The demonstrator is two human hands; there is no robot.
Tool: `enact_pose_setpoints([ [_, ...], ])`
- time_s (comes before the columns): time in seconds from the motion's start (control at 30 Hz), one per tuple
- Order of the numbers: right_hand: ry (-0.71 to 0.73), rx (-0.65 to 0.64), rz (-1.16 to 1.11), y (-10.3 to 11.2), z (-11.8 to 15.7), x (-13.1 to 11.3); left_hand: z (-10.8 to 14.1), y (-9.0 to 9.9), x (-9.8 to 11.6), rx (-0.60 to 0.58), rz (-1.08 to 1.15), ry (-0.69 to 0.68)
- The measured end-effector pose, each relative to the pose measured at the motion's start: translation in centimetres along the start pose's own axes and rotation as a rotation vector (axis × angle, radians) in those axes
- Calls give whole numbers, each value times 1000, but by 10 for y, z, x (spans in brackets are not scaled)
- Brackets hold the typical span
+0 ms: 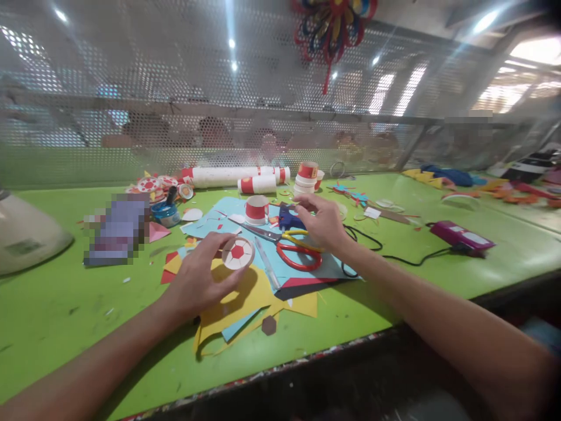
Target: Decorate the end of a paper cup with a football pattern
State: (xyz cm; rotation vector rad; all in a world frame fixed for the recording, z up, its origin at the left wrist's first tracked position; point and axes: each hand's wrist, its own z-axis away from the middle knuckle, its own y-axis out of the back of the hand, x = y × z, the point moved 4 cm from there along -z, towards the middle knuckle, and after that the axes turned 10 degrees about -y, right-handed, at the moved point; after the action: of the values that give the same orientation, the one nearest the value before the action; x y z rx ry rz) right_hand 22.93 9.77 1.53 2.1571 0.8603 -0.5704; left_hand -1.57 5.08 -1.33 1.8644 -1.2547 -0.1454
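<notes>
My left hand (201, 272) pinches a small round white paper piece (237, 253) with a red football pattern, its patterned face toward me, above yellow paper (236, 286). My right hand (322, 222) is at a blue glue gun (290, 217), its visible thumb and forefinger curved and apart; whether it touches the gun is unclear. Just below that hand lie scissors (300, 256) with red and yellow handles. A clear pen-like cutter (267, 266) rests on light blue paper (256, 251). Behind stands a red and white paper cup (256, 210) with a handle.
A blurred phone-like object (120, 228) and a blue jar (166, 214) stand left. At the back are white paper-cup tubes (236, 176) and stacked cups (305, 178). A purple box (460, 237) with a black cord lies right. A brown hexagon (269, 325) lies near the front edge.
</notes>
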Motion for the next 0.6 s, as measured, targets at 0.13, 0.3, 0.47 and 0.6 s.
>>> enact_pose_setpoints([
  [0.13,82,-50,45,29,9,-12,1,-4,-6,-29,-35,17],
  [0.3,256,-88,226,78,50,-3,0,1,-6,-14,-83,58],
  [0.47,247,-38,398,129,84,24,-11,12,10,-3,-157,67],
  [0.6,189,47,453,164,99,41,-22,14,32,1,-297,-16],
])
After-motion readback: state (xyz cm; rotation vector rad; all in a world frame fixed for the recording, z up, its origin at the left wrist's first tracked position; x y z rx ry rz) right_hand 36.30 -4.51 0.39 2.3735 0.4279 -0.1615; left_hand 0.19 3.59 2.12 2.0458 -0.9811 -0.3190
